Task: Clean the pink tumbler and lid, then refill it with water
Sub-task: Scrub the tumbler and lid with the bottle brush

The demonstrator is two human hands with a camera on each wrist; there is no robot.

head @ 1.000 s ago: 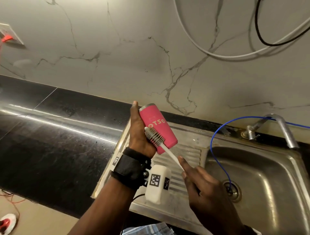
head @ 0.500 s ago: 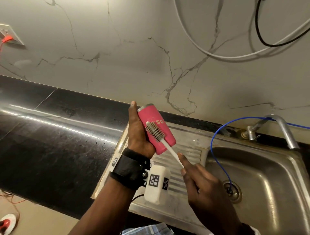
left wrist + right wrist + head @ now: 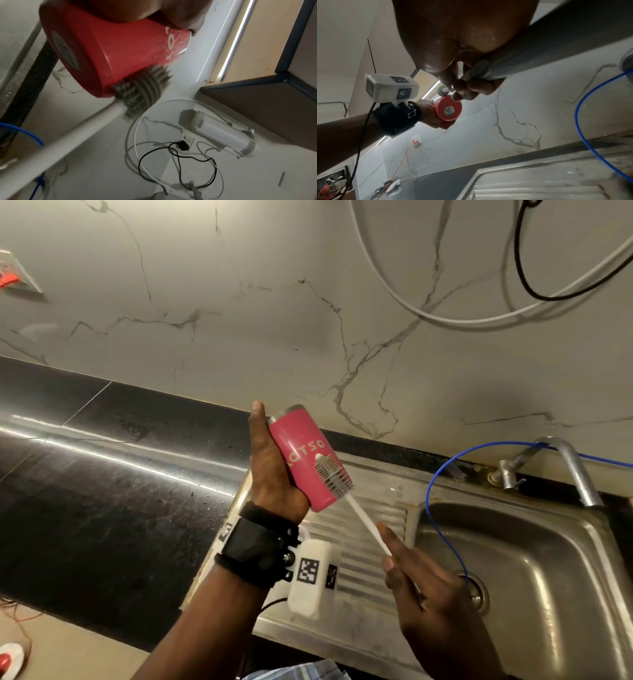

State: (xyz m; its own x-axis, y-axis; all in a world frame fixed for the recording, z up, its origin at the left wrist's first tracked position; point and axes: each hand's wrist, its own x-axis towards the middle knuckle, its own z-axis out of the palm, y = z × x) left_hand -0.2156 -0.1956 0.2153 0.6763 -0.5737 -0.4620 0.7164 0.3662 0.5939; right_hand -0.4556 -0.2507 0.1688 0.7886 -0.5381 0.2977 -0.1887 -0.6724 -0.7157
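Note:
My left hand (image 3: 274, 474) grips the pink tumbler (image 3: 305, 457), lettered "LOTSO", tilted above the steel drainboard (image 3: 373, 529) with its steel rim up and away from me. My right hand (image 3: 431, 597) holds the white handle of a bottle brush (image 3: 334, 474). Its grey bristles press against the tumbler's lower side (image 3: 109, 59), near the base; the bristle head (image 3: 145, 89) shows close in the left wrist view. The tumbler's base (image 3: 449, 110) faces the right wrist camera. No lid is in view.
A steel sink (image 3: 527, 570) lies to the right with its drain (image 3: 476, 590) and a tap (image 3: 568, 467) behind. A blue tube (image 3: 438, 508) loops into the basin. Black countertop (image 3: 102, 491) stretches left. Cables (image 3: 479, 316) hang on the marble wall.
The brush head has slid down the tumbler's side toward its base, uncovering more of the lettering. My left hand has turned the tumbler slightly.

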